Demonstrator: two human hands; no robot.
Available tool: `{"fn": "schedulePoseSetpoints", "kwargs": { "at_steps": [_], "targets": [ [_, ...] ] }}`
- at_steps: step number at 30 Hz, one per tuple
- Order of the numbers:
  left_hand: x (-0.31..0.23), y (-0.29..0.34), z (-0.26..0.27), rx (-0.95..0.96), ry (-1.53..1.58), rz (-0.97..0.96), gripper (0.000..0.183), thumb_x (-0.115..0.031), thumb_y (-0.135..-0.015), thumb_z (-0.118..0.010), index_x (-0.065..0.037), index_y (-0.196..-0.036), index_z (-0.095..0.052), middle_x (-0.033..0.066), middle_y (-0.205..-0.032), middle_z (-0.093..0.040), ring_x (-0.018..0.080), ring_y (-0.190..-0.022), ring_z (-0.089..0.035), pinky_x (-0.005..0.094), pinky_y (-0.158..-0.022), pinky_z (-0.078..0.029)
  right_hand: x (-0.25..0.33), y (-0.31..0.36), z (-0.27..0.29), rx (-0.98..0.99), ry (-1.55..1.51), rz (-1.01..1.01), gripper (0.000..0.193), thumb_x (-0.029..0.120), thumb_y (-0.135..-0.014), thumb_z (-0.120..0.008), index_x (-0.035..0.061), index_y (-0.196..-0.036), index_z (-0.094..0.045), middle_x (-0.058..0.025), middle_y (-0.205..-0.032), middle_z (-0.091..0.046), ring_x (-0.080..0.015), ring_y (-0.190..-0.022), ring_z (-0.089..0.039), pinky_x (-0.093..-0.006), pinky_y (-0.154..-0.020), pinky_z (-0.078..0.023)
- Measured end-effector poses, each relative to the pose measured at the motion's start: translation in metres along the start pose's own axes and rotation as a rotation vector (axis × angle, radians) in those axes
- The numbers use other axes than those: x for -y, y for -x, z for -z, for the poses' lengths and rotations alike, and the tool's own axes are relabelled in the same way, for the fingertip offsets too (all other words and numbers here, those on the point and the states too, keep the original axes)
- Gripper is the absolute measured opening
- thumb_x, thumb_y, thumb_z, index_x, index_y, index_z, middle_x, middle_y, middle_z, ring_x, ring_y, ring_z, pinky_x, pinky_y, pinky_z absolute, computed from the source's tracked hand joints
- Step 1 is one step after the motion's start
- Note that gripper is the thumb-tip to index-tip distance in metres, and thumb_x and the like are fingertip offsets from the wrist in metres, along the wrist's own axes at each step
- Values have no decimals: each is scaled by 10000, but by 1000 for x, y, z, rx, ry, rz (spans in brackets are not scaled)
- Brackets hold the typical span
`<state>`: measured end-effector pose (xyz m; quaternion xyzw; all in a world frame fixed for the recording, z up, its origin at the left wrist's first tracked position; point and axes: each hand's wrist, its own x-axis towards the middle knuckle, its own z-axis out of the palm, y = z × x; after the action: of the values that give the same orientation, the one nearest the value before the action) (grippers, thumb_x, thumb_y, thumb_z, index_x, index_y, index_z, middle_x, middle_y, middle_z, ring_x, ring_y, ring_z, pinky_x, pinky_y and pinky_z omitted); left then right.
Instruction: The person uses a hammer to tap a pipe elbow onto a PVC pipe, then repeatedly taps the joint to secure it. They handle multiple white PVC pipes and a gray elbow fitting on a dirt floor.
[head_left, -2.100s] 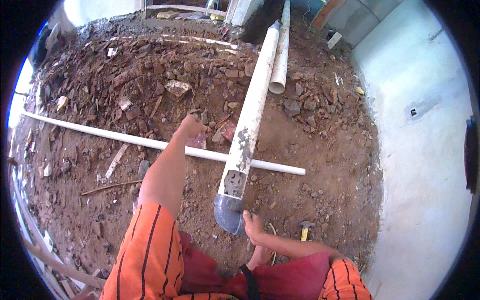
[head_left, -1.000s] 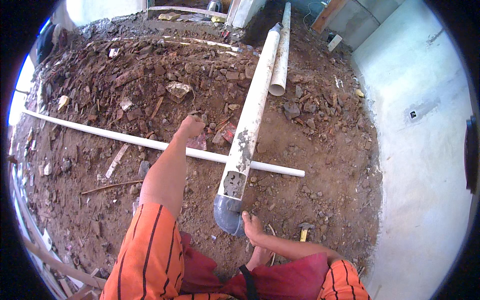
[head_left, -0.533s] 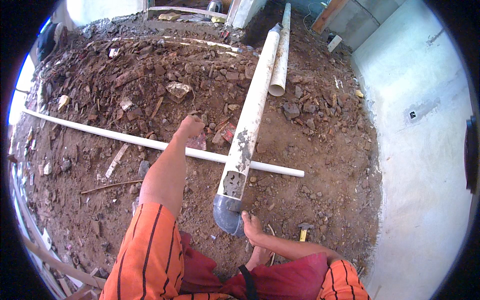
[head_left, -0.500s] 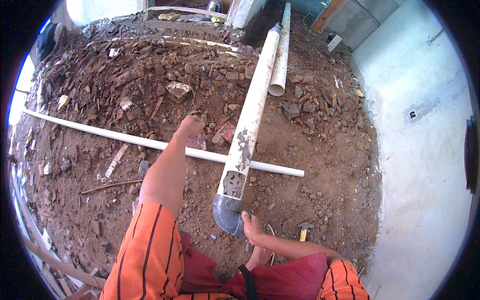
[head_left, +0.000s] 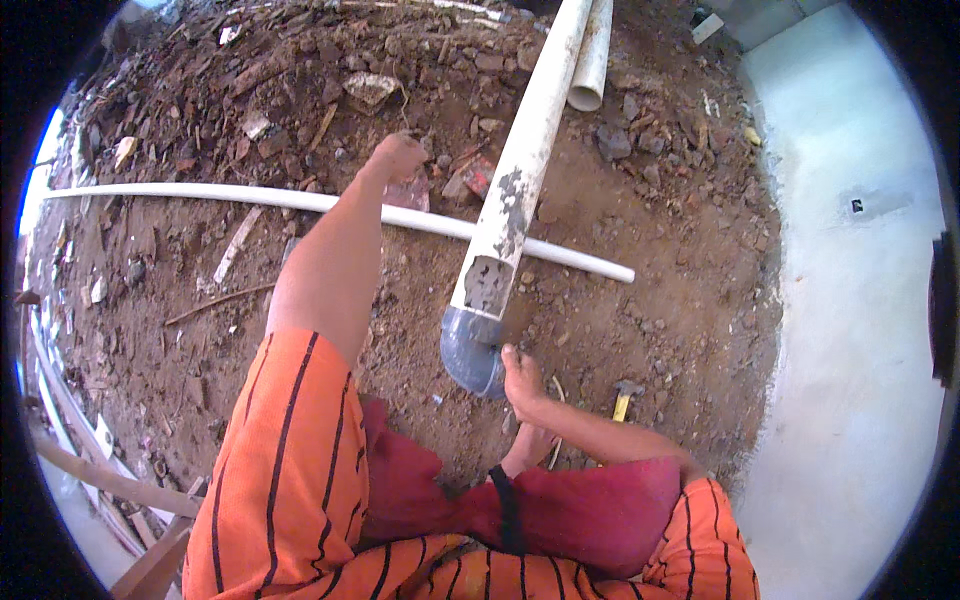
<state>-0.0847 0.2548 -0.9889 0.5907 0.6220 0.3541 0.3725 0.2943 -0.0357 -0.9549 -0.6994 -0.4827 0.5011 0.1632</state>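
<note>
A grey pipe elbow (head_left: 468, 345) is fitted on the near end of a long white pipe (head_left: 532, 150), which has a broken or stained grey patch close to the joint. My right hand (head_left: 522, 385) grips the elbow's open end at its right side, thumb on the rim. Stretched out ahead over the rubble, my left hand (head_left: 402, 158) has its fingers curled in; whatever they may hold is too small to make out. A thinner white pipe (head_left: 265, 196) lies crosswise on the ground and meets the long pipe at a crossing.
Another white pipe (head_left: 590, 82) lies beside the long one at the far end. A hammer (head_left: 624, 400) with a yellow handle rests on the soil to the right. Broken bricks and stones cover the far ground. A pale plastered wall (head_left: 850, 300) stands along the right side.
The view has tipped downward, so the pipes and ground sit higher in the picture. Both hands keep nearly the same places relative to the pipes.
</note>
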Motion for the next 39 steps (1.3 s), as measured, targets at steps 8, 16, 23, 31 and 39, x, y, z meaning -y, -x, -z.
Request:
{"fn": "schedulePoseSetpoints", "kwargs": {
  "at_steps": [8,16,23,31,39],
  "targets": [
    [-42,25,26,-51,22,263,263,-246,-782,-658,-65,-973,-666,78,-670,-619,175,-539,-576,331,-492,-453,21,7,-3,13,-7,57,499,420,-964,-431,-49,-950,-599,-56,-799,-591,-145,-747,-484,-360,-685,-424],
    [-33,23,30,-49,-27,219,306,-255,-775,-640,-97,-1036,-673,75,-710,-646,172,-541,-581,327,-495,-466,19,5,-5,47,-72,48,503,422,-963,-432,-54,-945,-595,-47,-788,-578,-135,-732,-473,-350,-672,-418],
    [15,-5,38,58,244,298,274,-258,-774,-623,-94,-985,-685,69,-651,-622,168,-517,-554,342,-466,-445,21,5,-7,55,-46,49,502,423,-959,-435,-53,-940,-595,-38,-798,-571,-130,-746,-470,-343,-679,-418],
    [28,-12,30,62,-97,-71,285,-262,-760,-638,-73,-968,-682,69,-639,-605,171,-495,-531,338,-450,-429,18,5,-6,56,-88,8,493,423,-957,-439,-42,-951,-602,-28,-805,-567,-130,-751,-467,-333,-683,-416],
    [-45,23,23,-53,66,245,296,-260,-761,-628,-88,-995,-685,91,-668,-631,171,-496,-553,334,-443,-442,17,6,-4,33,-101,32,494,435,-956,-445,-33,-955,-603,-15,-790,-552,-119,-735,-450,-325,-667,-408]
  ]
}}
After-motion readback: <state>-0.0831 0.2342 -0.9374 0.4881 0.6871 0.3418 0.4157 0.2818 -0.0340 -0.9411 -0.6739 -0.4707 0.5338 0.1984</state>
